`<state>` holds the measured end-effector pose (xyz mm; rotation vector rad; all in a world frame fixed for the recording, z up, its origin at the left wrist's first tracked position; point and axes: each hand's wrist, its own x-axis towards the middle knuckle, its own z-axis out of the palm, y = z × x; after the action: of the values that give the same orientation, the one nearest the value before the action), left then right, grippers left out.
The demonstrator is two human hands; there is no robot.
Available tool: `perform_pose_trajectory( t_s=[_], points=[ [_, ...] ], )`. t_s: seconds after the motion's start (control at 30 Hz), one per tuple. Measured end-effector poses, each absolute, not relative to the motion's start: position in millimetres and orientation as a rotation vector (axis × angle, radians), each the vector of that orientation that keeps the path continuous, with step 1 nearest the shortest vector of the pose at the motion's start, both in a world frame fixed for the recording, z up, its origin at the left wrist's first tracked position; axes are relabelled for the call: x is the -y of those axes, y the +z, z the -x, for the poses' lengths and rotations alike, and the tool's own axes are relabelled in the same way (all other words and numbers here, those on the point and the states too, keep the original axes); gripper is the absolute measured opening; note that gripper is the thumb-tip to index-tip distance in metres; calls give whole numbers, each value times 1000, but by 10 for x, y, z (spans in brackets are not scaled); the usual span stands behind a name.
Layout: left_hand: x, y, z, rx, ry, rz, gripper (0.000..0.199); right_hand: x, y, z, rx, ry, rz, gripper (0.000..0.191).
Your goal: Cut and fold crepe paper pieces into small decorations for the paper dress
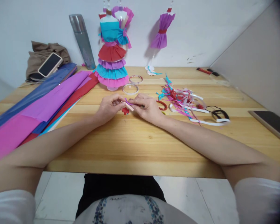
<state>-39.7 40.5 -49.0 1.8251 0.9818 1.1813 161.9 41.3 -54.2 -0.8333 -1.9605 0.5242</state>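
My left hand [109,108] and my right hand [147,107] meet over the table, fingertips almost touching. Between them is a small purple crepe paper strip [128,102], pinched by both hands. A pale pink strip [130,107] slants down from the same spot; which fingers grip it I cannot tell. Just below the fingers a small red paper piece [125,111] lies on the wood. Beyond the hands stands a doll-like figure in a layered paper dress [112,53]. Two rolls of thin tape [130,89] lie between it and my hands.
Folded crepe paper sheets [58,96] cover the left side, with a phone [50,64] and a bottle [82,42] behind. Right of my hands are a red ring [162,105], a pile of paper scraps [184,98] and black cord [219,114]. A purple-dressed figure [162,31] stands at the wall.
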Motion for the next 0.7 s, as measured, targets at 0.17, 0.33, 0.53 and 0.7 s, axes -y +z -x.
perform_pose_trajectory(
  t_s=[0.17, 0.33, 0.53, 0.7],
  points=[
    [-426, -516, 405, -924, 1174, -1831, 17, -393, -528, -1608, 1948, 534, 860, 11],
    [-443, -521, 426, -969, 1192, -1892, 13, -384, -531, -1600, 1931, 573, 828, 10],
    [-432, -506, 416, -954, 1193, -1870, 13, -373, -524, -1601, 1930, 598, 859, 9],
    [-432, -507, 415, -986, 1170, -1842, 16, -359, -516, -1597, 1954, 610, 842, 10]
  ],
)
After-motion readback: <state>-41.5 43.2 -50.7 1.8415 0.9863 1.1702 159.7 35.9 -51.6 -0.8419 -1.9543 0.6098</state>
